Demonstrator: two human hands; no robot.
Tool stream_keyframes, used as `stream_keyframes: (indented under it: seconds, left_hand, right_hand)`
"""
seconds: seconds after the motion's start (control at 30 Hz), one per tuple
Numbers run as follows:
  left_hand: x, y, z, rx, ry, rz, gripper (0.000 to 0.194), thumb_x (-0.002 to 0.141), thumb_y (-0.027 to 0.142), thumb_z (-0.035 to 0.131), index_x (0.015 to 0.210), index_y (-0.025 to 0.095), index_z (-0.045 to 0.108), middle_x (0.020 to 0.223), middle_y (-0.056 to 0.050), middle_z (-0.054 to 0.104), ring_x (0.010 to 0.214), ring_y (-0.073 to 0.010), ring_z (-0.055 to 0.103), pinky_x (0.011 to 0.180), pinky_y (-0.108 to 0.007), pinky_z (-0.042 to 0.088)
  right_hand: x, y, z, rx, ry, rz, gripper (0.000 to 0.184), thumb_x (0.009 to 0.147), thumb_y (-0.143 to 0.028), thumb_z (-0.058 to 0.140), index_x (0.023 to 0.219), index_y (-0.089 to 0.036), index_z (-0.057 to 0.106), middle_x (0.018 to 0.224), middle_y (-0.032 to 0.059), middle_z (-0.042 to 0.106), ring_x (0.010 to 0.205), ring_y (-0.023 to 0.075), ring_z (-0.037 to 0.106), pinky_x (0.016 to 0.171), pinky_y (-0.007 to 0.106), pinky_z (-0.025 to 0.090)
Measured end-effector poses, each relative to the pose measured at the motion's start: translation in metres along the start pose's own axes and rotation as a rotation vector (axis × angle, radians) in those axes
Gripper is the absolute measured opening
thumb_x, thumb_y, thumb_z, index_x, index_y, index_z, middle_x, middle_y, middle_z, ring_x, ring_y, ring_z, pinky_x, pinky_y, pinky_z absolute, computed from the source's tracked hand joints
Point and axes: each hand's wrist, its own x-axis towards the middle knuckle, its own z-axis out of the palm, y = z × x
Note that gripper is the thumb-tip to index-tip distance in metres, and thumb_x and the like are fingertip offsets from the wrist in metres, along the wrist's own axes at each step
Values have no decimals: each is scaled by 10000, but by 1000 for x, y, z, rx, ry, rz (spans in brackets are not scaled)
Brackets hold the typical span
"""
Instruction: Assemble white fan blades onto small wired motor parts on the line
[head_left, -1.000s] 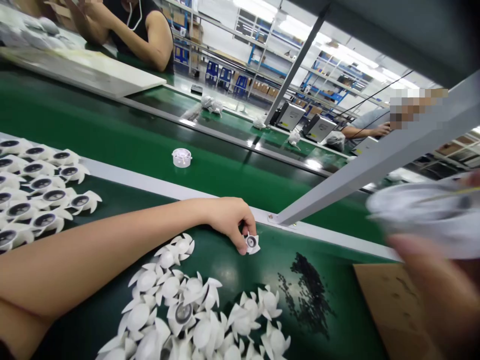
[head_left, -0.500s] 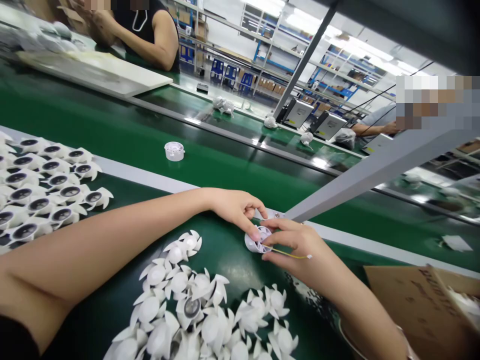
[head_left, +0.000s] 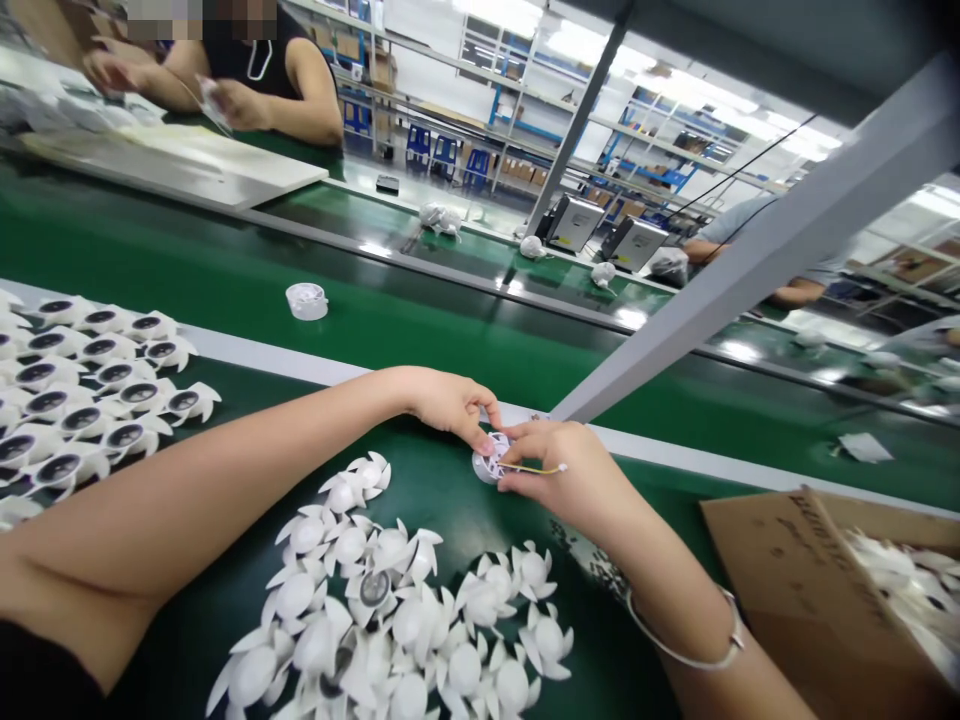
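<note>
Lying in close rows at 9 o'clock on the green conveyor belt [head_left: 675, 510], white fan parts [head_left: 97, 390] with dark round centres are seen. At 11 o'clock, a small whitish item [head_left: 214, 100] is held by the hands of a co-worker [head_left: 255, 75] across the line, and a white round cup [head_left: 306, 301] is placed on the far side of a pale strip. A heap of white petal-shaped parts [head_left: 390, 600] is spread at 6 o'clock, just below the forearms. At the centre, a small round white part [head_left: 489, 460] is held off-centre between both hands, nearly closed on it. It is pinched by the fingertips of the left hand [head_left: 450, 405] from the 9 o'clock side and by the right hand [head_left: 547, 470] from the 3 o'clock side. A thin yellow wire [head_left: 536, 467] is stretched from that part across the right hand's fingers, ending in a tiny white tip. A thin silver bangle [head_left: 690, 640] is worn on the right wrist. At 2 o'clock, a second co-worker's arm [head_left: 701, 250] is seen beyond a grey strut [head_left: 750, 270]. At 4 o'clock, a cardboard box [head_left: 787, 590] is filled with white parts [head_left: 900, 580].
</note>
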Motion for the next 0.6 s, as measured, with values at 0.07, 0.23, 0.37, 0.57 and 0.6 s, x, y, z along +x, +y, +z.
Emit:
stream_keyframes:
  seconds: [0.07,0.23,0.37,0.57,0.6]
  left_hand:
    - [-2,1,2,25,41,-22,620,651,571,798,1137,234,612,666,66,510,556,-99,417,516,-228,300]
    - [-23,22,5,295,131,-145,527,697,702,679,803,188,636,719,4,611,621,-134,500,558,-252,344]
    - [-44,48,8,448,-50,-176,498,620,653,763,781,193,662,743,-6,673,640,-153,559,552,-250,367]
    - [-40,55,27,334,-464,121,565,529,358,902,1061,261,737,1062,-7,720,797,-167,625,645,-236,465]
    - [-38,54,30,327,-500,128,518,553,345,895,1043,260,748,1044,-5,729,786,-165,629,625,-235,458]
  right_hand:
    - [1,2,-1,34,-2,9,140,693,-181,855,766,-273,780,1051,-5,744,931,213,693,802,319,516]
    - [-5,11,-1,19,1,-130,106,768,-190,776,845,-263,766,1104,5,715,942,199,678,789,308,516]
    - [-9,19,-1,-15,40,-163,307,862,-201,661,1158,-267,703,1301,65,633,1154,241,616,960,382,504]
    - [-23,29,-19,-213,-63,166,173,836,-164,585,965,-196,695,931,75,711,776,216,668,626,302,492]
    - [-27,31,-22,-198,-133,185,136,821,-135,562,790,-205,675,769,37,687,650,177,629,554,272,437]
